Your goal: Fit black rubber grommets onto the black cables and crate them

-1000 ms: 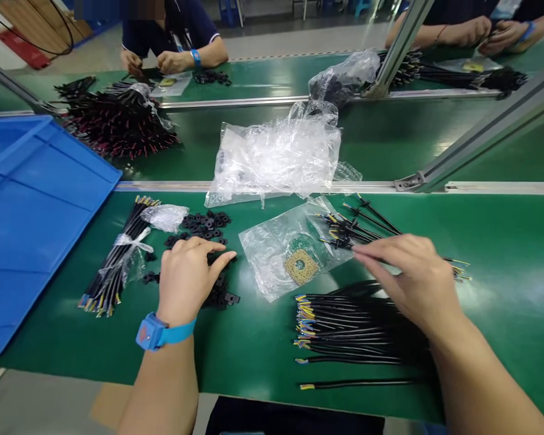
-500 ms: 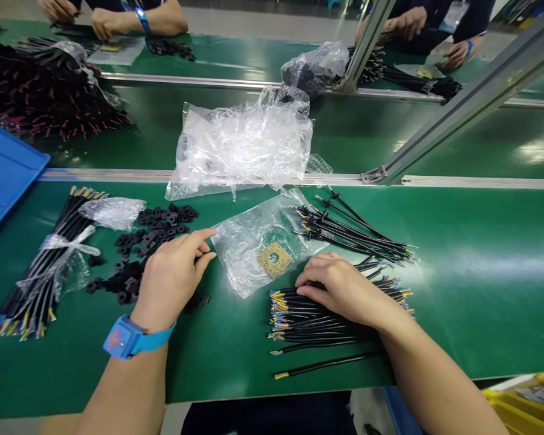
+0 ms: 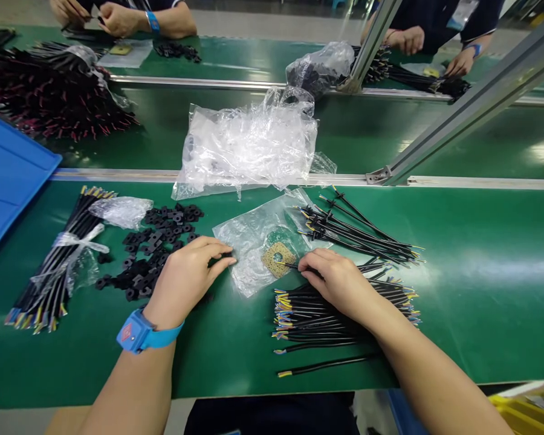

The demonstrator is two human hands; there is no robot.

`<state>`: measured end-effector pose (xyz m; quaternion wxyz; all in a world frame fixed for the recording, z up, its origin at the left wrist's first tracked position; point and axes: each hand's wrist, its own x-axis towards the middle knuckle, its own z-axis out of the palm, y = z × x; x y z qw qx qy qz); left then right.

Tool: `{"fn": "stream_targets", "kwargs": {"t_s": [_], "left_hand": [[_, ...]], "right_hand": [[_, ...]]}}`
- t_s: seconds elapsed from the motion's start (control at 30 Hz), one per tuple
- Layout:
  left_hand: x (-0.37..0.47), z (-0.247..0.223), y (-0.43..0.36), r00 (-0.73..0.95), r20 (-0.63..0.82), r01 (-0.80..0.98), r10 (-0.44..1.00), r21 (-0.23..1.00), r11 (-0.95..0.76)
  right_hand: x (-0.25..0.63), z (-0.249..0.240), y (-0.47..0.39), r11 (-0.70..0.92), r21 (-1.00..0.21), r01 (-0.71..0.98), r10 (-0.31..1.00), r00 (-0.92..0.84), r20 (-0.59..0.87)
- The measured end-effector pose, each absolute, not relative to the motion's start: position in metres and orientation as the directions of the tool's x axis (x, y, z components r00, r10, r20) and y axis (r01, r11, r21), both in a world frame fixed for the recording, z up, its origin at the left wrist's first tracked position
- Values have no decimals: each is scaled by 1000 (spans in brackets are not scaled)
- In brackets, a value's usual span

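Note:
My right hand [image 3: 329,275] pinches a black cable [image 3: 291,266] whose stripped wire tip lies over the tan square sponge [image 3: 276,261] with a hole in its middle. The sponge rests on a clear plastic bag [image 3: 242,232]. Close to the bag's left edge is my left hand [image 3: 194,269], thumb and forefinger slightly apart, with nothing visible between them. Small black plastic parts [image 3: 156,241] lie scattered behind and left of it. Beneath my right hand is a row of black cables [image 3: 317,320] with coloured wire ends. Several cables fitted with black parts [image 3: 362,232] lie beyond.
A tied cable bundle [image 3: 58,266] and a blue bin [image 3: 13,175] are on the left. A crumpled plastic bag [image 3: 249,142] lies across the metal rail [image 3: 131,175]. A slanted metal post [image 3: 457,103] rises at right. Two other people's hands work at the far bench.
My right hand has picked up a cable from the row and brought its tip over the sponge. My left hand has moved right toward the bag, its finger gap narrower.

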<state>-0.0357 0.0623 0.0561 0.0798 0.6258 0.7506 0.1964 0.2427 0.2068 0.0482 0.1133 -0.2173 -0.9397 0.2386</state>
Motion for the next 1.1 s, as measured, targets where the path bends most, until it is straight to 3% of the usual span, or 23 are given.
{"fn": "stream_targets", "kwargs": {"t_s": [0.23,0.37,0.5,0.57,0.67,0.77,0.93,1.1], "left_hand": [[-37,50,65,-266,41,864,963,453,219],[-29,58,66,-370,48,744,928,613,266],[-14,65,69,-494,-25,337,869,916,217],[-5,66,72,-497,-115,68,860,983,171],[7,65,76,-447,-244,-235,860,960,151],[17,63,77,-373,-331,-393,867,903,176],[24,63,76,-317,-386,-522,866,833,181],[26,66,77,-318,-386,-528,866,831,176]], "right_hand": [[245,42,205,842,-362,401,470,-874,124],[245,42,205,855,-287,433,483,-865,136],[243,49,204,854,-355,380,479,-840,254],[242,57,200,840,-448,306,485,-794,367],[240,70,191,833,-508,219,494,-708,505],[239,76,182,851,-489,192,480,-664,574],[238,72,179,884,-433,175,431,-662,613],[239,67,178,913,-352,208,393,-686,612]]}}
